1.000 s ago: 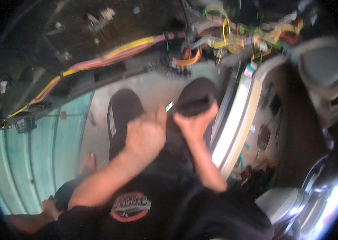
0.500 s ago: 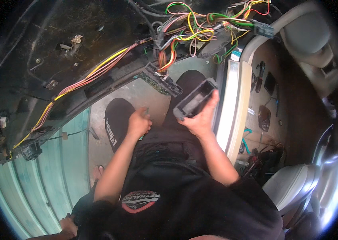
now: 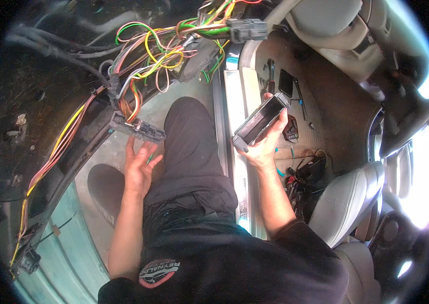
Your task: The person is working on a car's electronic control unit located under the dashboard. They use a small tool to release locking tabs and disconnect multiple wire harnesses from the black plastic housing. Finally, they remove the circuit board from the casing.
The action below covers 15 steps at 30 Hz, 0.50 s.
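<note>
Since half a second ago, both hands have spread apart: the right hand has carried the grey box further right, over the door sill, and the left hand has opened and dropped beneath the wiring. Across the right side of the frame lies the car interior, with a grey seat (image 3: 344,202) at lower right and a dark floor mat (image 3: 326,126) above it strewn with small tools. A pale door sill (image 3: 235,101) runs down the middle. At upper centre hangs a wiring harness (image 3: 158,55) of green, yellow, orange and red wires, ending in a long black connector (image 3: 138,130) at centre left. The grey box (image 3: 260,121), an oblong electronic module, sits just right of centre, tilted, in the right hand (image 3: 265,147), whose grip is closed around its lower side. The left hand (image 3: 138,169) is open, fingers spread, palm up, just below the black connector, holding nothing; whether it touches the connector I cannot tell.
</note>
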Available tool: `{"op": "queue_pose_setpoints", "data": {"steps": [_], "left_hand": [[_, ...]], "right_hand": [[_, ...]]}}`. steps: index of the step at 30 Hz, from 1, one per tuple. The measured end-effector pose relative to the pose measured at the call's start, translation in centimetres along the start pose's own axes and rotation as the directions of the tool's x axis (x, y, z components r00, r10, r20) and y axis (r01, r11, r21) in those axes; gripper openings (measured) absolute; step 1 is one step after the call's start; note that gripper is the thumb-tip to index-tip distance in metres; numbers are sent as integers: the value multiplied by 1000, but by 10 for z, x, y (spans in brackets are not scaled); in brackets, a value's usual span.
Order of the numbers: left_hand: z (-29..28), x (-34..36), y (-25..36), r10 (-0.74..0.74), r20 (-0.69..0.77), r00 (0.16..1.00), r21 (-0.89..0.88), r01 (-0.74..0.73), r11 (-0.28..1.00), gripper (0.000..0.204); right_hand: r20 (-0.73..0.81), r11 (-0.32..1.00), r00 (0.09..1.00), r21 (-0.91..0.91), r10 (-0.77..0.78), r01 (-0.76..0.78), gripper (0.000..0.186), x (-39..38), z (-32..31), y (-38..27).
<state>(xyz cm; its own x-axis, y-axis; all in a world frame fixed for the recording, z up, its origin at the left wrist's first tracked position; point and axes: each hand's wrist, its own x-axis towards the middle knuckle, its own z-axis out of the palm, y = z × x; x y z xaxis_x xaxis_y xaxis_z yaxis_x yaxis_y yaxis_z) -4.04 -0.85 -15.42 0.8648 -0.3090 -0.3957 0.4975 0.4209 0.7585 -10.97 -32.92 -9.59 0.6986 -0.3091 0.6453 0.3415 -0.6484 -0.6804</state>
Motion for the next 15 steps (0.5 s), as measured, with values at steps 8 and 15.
{"op": "queue_pose_setpoints", "data": {"steps": [8, 15], "left_hand": [[16, 35, 35, 102, 298, 949, -483, 58, 874, 62], [35, -4, 45, 63, 376, 925, -484, 138, 864, 53]], "right_hand": [[-264, 629, 741, -400, 617, -667, 118, -5, -125, 176], [-472, 231, 598, -626, 647, -745, 115, 14, -79, 116]]}}
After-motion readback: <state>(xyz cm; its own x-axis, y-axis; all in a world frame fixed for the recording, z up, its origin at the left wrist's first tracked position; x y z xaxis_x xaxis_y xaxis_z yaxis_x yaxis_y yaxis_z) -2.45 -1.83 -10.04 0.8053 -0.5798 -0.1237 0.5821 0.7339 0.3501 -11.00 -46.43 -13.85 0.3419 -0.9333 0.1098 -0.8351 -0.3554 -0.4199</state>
